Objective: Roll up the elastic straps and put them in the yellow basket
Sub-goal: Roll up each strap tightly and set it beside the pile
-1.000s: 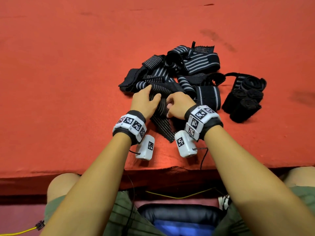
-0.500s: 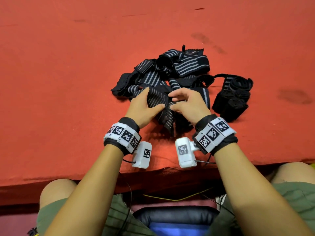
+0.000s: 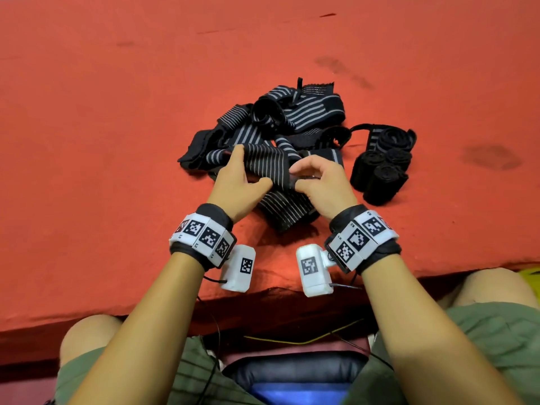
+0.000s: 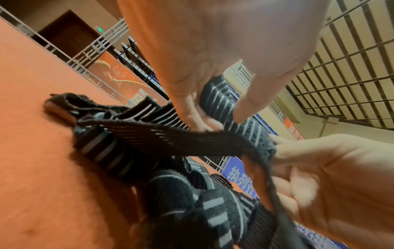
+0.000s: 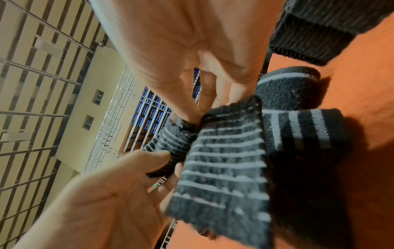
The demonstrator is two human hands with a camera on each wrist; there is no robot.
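A black elastic strap with grey stripes (image 3: pixel 267 166) is held up just above the red table between both hands. My left hand (image 3: pixel 248 169) pinches its left part between thumb and fingers (image 4: pixel 192 116). The right hand (image 3: pixel 301 177) pinches the strap's folded end (image 5: pixel 187 128). Its free tail (image 3: pixel 287 210) hangs down to the table. Behind lies a tangled pile of loose straps (image 3: pixel 301 112). Several rolled straps (image 3: pixel 380 173) lie to the right. A yellow sliver (image 3: pixel 530 276) shows below the table's right edge; I cannot tell if it is the basket.
The red felt table (image 3: pixel 117 141) stretches wide to the left and far side. Its near edge (image 3: pixel 87 314) runs just above my knees. Wrist cameras and cables hang under both forearms.
Both hands have lifted the striped strap off the table and drawn it toward me. The right hand turned palm-in and now pinches the strap's end.
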